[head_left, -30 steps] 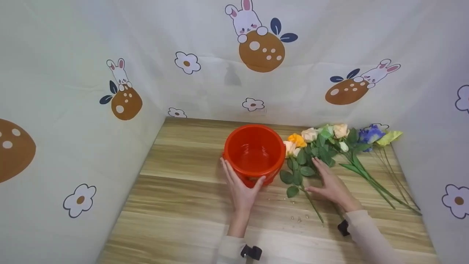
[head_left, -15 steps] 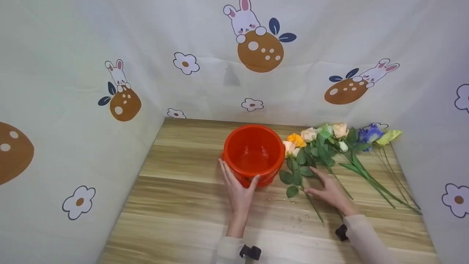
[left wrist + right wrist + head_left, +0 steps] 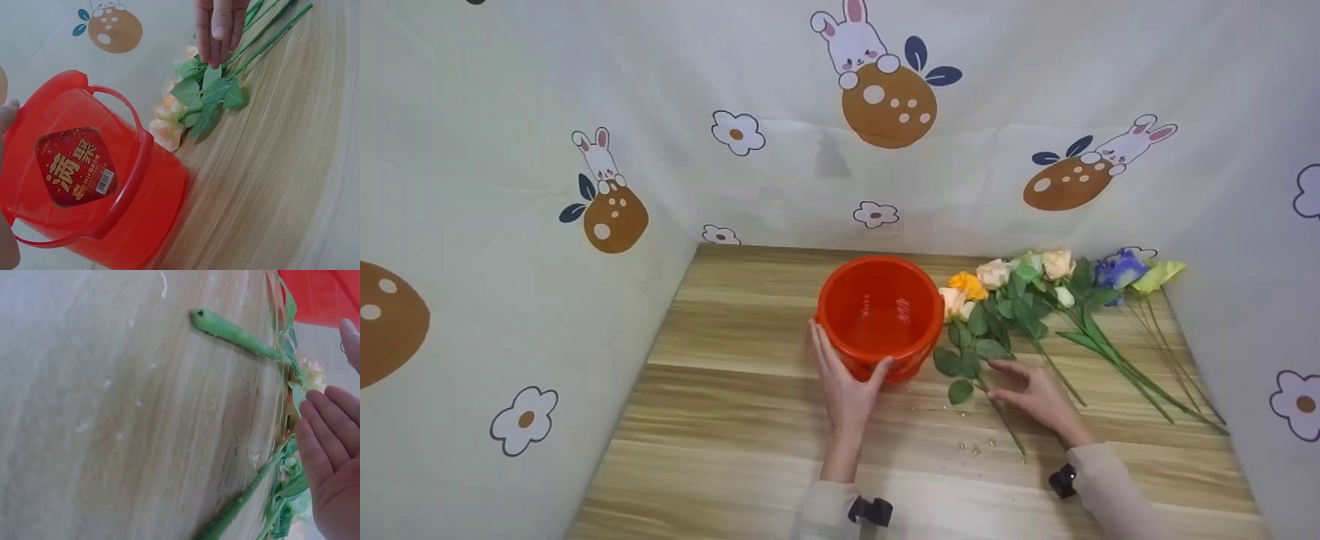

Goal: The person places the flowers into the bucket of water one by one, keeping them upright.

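Observation:
A red plastic bucket [image 3: 849, 346] stands on the wooden table, its open top facing up. My left hand [image 3: 849, 397] holds its near left side, fingers along the wall and thumb at the front. In the left wrist view the bucket's handle [image 3: 130, 191] hangs down around a dark red label [image 3: 77, 166]. To the right of the bucket, my right hand [image 3: 1041, 401] hovers over the stems, its fingers held loosely with nothing between them. Closest to it is a leafy rose stem [image 3: 1009, 429] with a peach bloom [image 3: 954, 303]. The right wrist view shows the palm [image 3: 343, 495] spread.
More artificial flowers lie to the right: an orange bloom [image 3: 969, 285], peach roses [image 3: 1059, 264], a blue-violet flower [image 3: 1119, 270] and a yellow-green one [image 3: 1159, 277]. Small bits [image 3: 976, 450] are scattered on the wooden table [image 3: 720, 450]. Printed cloth [image 3: 780, 187] walls the back and sides.
My right hand has drawn back toward me from the leaves to beside the nearest stem, its fingers bending slightly. My left hand and the bucket stay in place.

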`<state>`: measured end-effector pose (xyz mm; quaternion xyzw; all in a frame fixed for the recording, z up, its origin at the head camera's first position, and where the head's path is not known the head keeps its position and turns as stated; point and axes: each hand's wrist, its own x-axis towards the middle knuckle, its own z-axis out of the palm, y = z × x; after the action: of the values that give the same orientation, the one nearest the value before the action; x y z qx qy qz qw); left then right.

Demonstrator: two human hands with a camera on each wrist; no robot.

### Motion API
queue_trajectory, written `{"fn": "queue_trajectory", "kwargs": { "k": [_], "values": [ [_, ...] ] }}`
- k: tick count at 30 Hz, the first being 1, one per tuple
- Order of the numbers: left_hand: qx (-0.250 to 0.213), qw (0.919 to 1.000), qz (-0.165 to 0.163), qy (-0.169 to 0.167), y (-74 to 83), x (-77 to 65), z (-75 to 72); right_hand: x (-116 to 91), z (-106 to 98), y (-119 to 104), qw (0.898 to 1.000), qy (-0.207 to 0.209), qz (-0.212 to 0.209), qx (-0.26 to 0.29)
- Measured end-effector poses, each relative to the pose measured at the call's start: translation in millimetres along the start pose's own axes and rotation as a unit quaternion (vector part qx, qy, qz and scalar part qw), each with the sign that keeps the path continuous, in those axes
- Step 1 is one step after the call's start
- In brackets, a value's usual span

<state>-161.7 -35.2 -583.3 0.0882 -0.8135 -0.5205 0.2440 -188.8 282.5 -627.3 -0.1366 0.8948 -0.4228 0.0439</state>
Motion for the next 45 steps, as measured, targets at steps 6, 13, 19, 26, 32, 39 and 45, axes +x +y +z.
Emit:
{"fn": "queue_trajectory", "kwargs": {
  "k": [6,13,19,26,32,39,45],
  "values": [
    [-0.007,1.0,-0.004,-0.004,-1.0,1.2,0.0,-1,0,10,0.991,-0.056,0.013,0.118],
    [-0.021,0.9998,0.0,-0.004,-2.8,1.9,1.4,-3,-2,14,0.981,-0.081,0.023,0.172],
    [-0.037,0.9992,-0.005,-0.009,-4.3,1.6,2.4,-5,-1,14,0.982,-0.077,0.016,0.17],
    [-0.048,0.9988,0.004,-0.009,-6.0,2.4,3.3,-6,5,20,0.985,-0.07,0.004,0.161],
    [-0.056,0.9984,0.004,-0.007,-6.1,2.6,2.6,-6,10,19,0.984,-0.073,-0.007,0.162],
    [-0.055,0.9985,-0.004,-0.004,-6.2,2.0,3.2,-2,13,17,0.991,-0.064,0.004,0.117],
    [-0.057,0.9983,-0.011,-0.008,-4.0,2.1,3.5,4,15,16,0.997,-0.041,0.009,0.059]
  ]
}}
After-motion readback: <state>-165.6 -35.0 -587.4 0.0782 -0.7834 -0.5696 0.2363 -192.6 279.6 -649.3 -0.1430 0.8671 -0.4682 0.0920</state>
